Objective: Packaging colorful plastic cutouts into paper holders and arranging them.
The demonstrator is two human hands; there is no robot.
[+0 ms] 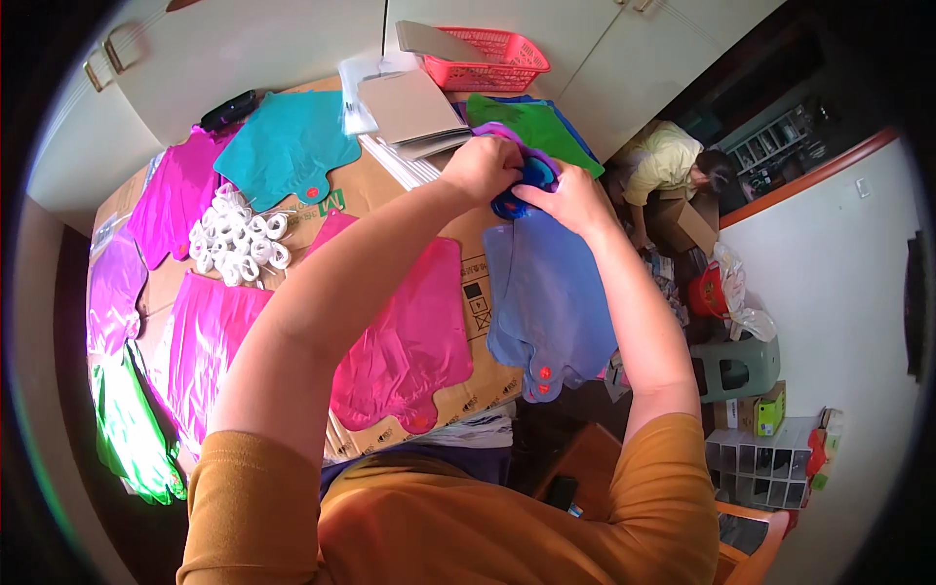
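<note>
Both my arms reach out over the cardboard-covered table. My left hand (483,171) and my right hand (573,200) are closed on a folded bundle of blue and purple plastic sheets (531,177). Their fingertips meet close together at the bundle, partly hiding it. Just below my right hand lies a stack of flat blue plastic pieces (556,292), each with a narrow rounded tab and a red mark. Pink pieces of similar shape (414,336) lie under my left forearm. Beyond the bundle, green sheets (531,127) rest on the table.
Farther left are teal (288,146), magenta (180,200) and bright green (132,424) sheets, around white string coils (239,239). Grey-brown boards (405,107) and a red plastic basket (502,58) stand at the back. At right, another person (663,161) bends over a cardboard box (682,219).
</note>
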